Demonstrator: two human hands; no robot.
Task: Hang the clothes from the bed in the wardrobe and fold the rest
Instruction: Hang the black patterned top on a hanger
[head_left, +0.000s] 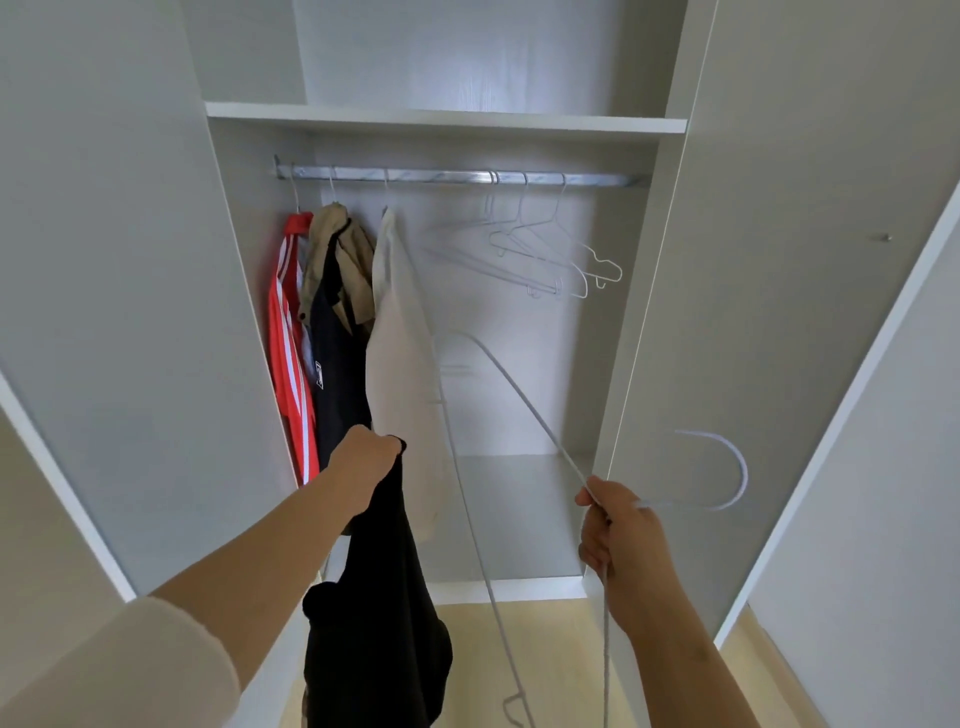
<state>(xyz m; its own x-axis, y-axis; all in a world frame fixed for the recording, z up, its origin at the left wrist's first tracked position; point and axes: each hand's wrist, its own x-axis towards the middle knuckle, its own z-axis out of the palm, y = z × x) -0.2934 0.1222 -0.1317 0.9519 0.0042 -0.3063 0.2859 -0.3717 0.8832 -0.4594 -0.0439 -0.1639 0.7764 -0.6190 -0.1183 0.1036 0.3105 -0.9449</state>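
I stand in front of the open white wardrobe (644, 364). My left hand (363, 462) grips the top of a black garment (379, 623), which hangs down below my fist. A white wire hanger (519, 395) is held in my right hand (618, 535) near its neck; the hook (727, 467) curls off to the right and the frame stretches away to the left and down. On the metal rail (441, 176) hang a red striped top (291, 353), a beige and black garment (337, 312) and a white garment (405, 364).
Several empty white wire hangers (550, 254) hang on the right half of the rail. A shelf (441, 122) lies above the rail. Both wardrobe doors (104, 260) stand open at either side. Light wooden floor (545, 665) shows below.
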